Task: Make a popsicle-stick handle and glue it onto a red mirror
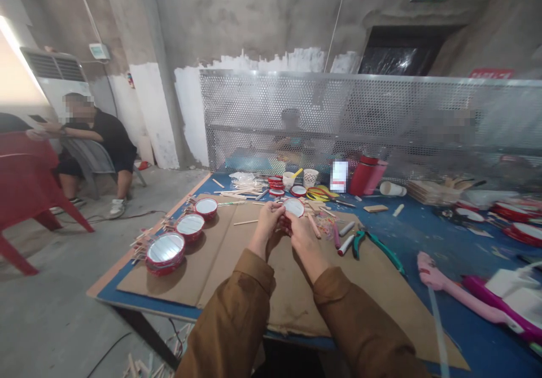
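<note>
In front of me, my left hand (270,221) and my right hand (300,229) meet over the cardboard. Between them is a small red-rimmed drum (293,207) with a pale round face, tilted towards me. The right hand's fingers close around its lower edge, and the left fingers pinch at its left side. Its underside and some fingertips are hidden. To the left, similar drums stand in a row: a near stack (165,249), a middle stack (190,226) and a far one (206,207), with thin wooden sticks (139,244) jutting out on their left.
Cardboard (228,265) covers part of the blue table (381,214). Teal-handled pliers (359,243), markers (346,245) and a pink glue gun (457,296) lie to the right. Paper cups (310,177), a phone (339,176) and a red bottle (364,176) stand behind. A person (101,135) sits at left.
</note>
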Demonstrator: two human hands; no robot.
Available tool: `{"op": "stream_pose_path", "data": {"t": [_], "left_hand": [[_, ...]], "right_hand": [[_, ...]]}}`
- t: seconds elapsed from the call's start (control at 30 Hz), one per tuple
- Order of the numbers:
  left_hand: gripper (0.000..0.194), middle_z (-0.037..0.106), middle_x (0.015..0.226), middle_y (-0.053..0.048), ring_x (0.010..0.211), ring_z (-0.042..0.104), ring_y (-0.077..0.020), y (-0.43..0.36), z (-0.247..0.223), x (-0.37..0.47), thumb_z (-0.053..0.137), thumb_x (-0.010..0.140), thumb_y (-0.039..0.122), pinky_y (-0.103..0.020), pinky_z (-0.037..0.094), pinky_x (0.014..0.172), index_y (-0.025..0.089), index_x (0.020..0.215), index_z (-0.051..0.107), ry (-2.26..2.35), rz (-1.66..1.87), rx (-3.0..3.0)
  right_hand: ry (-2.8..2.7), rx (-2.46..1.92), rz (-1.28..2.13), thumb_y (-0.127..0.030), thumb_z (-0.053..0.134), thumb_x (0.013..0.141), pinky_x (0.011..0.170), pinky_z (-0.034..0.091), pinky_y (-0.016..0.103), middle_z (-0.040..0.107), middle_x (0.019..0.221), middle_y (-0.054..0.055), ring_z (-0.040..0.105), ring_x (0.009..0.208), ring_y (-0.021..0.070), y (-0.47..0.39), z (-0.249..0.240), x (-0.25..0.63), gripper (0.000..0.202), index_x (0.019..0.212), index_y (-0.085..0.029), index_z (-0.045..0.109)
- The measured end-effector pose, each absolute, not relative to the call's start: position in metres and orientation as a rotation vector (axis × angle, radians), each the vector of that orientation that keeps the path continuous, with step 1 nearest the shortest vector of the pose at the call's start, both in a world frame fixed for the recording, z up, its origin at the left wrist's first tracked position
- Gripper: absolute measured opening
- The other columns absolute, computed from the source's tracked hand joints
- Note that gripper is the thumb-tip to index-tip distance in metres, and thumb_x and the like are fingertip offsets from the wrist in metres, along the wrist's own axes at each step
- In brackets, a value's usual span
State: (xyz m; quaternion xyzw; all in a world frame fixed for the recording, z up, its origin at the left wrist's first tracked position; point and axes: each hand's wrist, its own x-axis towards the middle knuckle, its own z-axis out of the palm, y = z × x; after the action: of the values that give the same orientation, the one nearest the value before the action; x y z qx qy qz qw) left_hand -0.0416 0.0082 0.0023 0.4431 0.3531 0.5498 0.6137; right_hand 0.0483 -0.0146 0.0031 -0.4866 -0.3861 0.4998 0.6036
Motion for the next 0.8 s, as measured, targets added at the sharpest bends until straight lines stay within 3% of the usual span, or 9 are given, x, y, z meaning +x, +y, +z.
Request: {"op": "stream_pose_path", "data": {"t": [0.3, 0.67, 0.8], "left_hand": [[0.021, 0.063, 0.065, 0.004, 0.055, 0.058, -0.0091, 0.008, 0.006, -0.041, 0.076, 0.074, 0.021, -0.020, 0.045, 0.056, 0.016, 0.082, 0.057, 0.883, 1.304, 1.106], [0.032, 0.064, 0.065, 0.003, 0.056, 0.059, -0.0106, 0.012, -0.004, -0.046, 0.084, 0.065, 0.031, -0.022, 0.045, 0.058, 0.017, 0.077, 0.058, 0.848, 1.318, 1.146], [0.030, 0.064, 0.066, 0.002, 0.057, 0.059, -0.0103, 0.014, -0.006, -0.047, 0.084, 0.065, 0.030, -0.022, 0.045, 0.059, 0.017, 0.077, 0.059, 0.862, 1.318, 1.164]], "right_hand": [[-0.700, -1.076, 1.236, -0.033, 0.077, 0.070, 0.050, 0.058, 0.030, 0.071, 0.060, 0.004, 0.072, 0.061, 0.0240, -0.024, 0.011, 0.047, 0.020, 0.085, -0.021, 0.072], [-0.709, -0.999, 1.113, -0.028, 0.073, 0.074, 0.054, 0.055, 0.025, 0.072, 0.062, 0.005, 0.070, 0.063, 0.0202, -0.025, 0.008, 0.046, 0.014, 0.082, -0.017, 0.072], [-0.730, -0.980, 1.116, -0.031, 0.073, 0.080, 0.056, 0.055, 0.025, 0.074, 0.074, 0.007, 0.070, 0.070, 0.0194, -0.023, 0.006, 0.048, 0.017, 0.089, -0.016, 0.073]]}}
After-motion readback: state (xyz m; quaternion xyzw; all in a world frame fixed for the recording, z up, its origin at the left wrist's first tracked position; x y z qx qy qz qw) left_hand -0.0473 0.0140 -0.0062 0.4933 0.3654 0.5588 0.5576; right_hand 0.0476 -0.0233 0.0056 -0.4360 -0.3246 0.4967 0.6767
